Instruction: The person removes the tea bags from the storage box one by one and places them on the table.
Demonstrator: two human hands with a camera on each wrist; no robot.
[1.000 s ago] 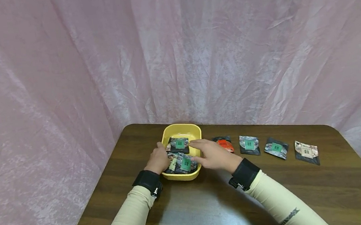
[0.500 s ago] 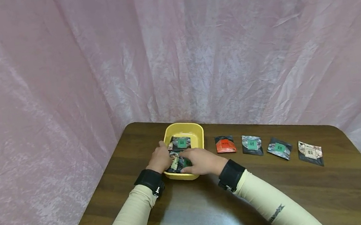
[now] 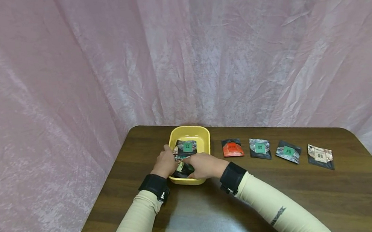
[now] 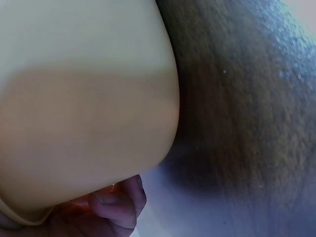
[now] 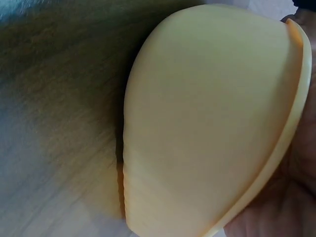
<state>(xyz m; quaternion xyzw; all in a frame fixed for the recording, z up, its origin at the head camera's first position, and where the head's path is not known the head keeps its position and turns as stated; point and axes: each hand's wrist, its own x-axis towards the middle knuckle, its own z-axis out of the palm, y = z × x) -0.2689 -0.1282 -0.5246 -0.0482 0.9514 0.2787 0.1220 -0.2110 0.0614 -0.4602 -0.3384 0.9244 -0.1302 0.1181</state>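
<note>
A yellow plastic tub (image 3: pixel 205 133) stands on the table with several small dark foil packets inside. My left hand (image 3: pixel 165 163) holds the tub's left rim; in the left wrist view its curled fingers (image 4: pixel 116 206) show beyond the tub wall (image 4: pixel 89 113). Reaching over the near right rim, my right hand (image 3: pixel 206 165) has thumb and forefinger around a dark green-labelled packet (image 3: pixel 187 169). Beneath it lies a cream-labelled packet (image 3: pixel 179 166). Another green-labelled packet (image 3: pixel 187 146) lies farther back. The right wrist view shows mostly tub wall (image 5: pixel 207 113), with those fingertips hidden.
Right of the tub, a row of packets lies on the wooden table (image 3: pixel 350 193): a red one (image 3: pixel 232 147), two green-labelled ones (image 3: pixel 260 148) and a cream-labelled one (image 3: pixel 320 156). A pink curtain (image 3: pixel 179 56) hangs behind the table's far edge.
My right hand has moved left and down into the tub, onto the near green-labelled packet, which its fingers now partly cover. The left hand keeps its hold on the rim.
</note>
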